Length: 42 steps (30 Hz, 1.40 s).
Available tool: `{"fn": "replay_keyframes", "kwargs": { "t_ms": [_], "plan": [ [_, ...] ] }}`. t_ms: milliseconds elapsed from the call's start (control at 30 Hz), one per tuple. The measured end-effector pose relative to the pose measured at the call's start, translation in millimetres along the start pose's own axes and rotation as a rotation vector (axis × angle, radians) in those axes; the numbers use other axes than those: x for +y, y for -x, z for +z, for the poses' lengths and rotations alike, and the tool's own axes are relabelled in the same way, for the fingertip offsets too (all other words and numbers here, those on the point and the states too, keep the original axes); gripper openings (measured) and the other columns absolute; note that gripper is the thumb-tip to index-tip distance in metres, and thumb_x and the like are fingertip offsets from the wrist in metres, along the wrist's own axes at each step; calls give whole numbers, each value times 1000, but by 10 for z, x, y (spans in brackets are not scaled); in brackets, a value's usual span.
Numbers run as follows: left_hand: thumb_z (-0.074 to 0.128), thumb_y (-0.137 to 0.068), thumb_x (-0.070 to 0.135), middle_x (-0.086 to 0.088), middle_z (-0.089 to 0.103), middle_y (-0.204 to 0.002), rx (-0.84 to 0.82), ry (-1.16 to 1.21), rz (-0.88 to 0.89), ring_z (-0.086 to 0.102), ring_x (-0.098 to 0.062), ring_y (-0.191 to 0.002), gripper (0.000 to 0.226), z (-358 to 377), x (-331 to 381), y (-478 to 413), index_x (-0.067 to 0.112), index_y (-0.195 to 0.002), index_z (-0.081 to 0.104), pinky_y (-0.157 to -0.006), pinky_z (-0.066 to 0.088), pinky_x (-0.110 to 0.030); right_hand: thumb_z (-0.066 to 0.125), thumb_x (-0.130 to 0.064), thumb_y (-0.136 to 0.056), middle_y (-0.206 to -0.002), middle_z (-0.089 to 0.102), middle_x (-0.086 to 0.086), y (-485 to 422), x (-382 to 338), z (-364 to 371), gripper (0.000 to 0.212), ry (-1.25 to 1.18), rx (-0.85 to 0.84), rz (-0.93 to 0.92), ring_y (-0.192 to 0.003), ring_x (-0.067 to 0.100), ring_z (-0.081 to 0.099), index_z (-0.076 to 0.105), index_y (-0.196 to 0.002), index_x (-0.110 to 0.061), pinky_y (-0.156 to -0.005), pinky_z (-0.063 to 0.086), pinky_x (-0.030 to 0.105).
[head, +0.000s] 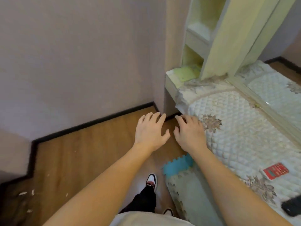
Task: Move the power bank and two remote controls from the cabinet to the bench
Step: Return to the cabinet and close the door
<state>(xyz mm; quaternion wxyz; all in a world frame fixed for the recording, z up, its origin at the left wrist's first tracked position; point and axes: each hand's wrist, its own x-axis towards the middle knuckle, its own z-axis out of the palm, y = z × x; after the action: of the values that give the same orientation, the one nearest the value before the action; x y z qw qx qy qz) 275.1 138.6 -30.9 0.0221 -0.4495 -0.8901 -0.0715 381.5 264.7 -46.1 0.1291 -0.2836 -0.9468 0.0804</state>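
Reaching forward side by side, the left hand [150, 129] and the right hand [189, 132] hang in the air with fingers spread and slack, palms down, grasping nothing. Their thumbs nearly meet over the wooden floor [84, 152]. The right hand sits just past the near edge of the bench [236, 128], which is covered by a quilted white cushion with brown flower patterns. Both bare forearms run back to the bottom of the view, above a dark trouser leg and a red, white and black shoe [151, 181].

On the bench, well behind the right hand and close to the right forearm, lies a flat red and white object [275, 171]; whether it is the power bank cannot be told. Further back, at the right edge of the picture, a black device [292, 206] rests on the cushion, partly cut off by the frame. A blue foam mat [177, 165] lies on the floor against the bench front. Beyond the hands, pale open shelves [195, 43] rise at the far end of the bench, beside a lilac wall [81, 54] with a black skirting.
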Motion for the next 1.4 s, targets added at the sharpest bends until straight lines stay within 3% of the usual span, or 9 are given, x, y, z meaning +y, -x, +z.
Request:
{"fn": "replay_keyframes", "kwargs": {
  "t_ms": [267, 533, 1133, 1400],
  "plan": [
    [46, -93, 56, 0, 49, -153, 108, -76, -421, 40, -23, -143, 64, -320, -1204, 925, 26, -150, 44, -119, 31, -44, 56, -40, -94, -142, 55, 3, -250, -1477, 281, 47, -140, -103, -403, -135, 23, 47, 54, -138, -23, -113, 34, 42],
    [49, -92, 56, -2, 54, -149, 153, -112, -755, 45, -24, -140, 64, -459, -2249, 1808, 25, -147, 48, -115, 34, -43, 61, -31, -88, -130, 62, 7, -241, -2947, 621, 45, -184, -163, -736, -125, 26, 54, 60, -131, -18, -104, 44, 44],
    [46, -93, 57, -1, 52, -150, 155, -131, -1080, 44, -23, -140, 64, -909, -5729, 2513, 25, -149, 44, -113, 38, -43, 59, -32, -91, -135, 58, 4, -998, -6680, 1681, 45, -198, -259, -1004, -127, 22, 51, 56, -135, -22, -108, 40, 42],
    [46, -93, 55, 0, 50, -151, 156, -107, -1157, 45, -22, -137, 63, -1055, -6794, 2657, 25, -148, 43, -110, 40, -42, 56, -32, -93, -138, 56, 6, -1277, -7768, 1951, 50, -180, -301, -1103, -128, 24, 50, 49, -140, -20, -107, 41, 42]
  ]
}}
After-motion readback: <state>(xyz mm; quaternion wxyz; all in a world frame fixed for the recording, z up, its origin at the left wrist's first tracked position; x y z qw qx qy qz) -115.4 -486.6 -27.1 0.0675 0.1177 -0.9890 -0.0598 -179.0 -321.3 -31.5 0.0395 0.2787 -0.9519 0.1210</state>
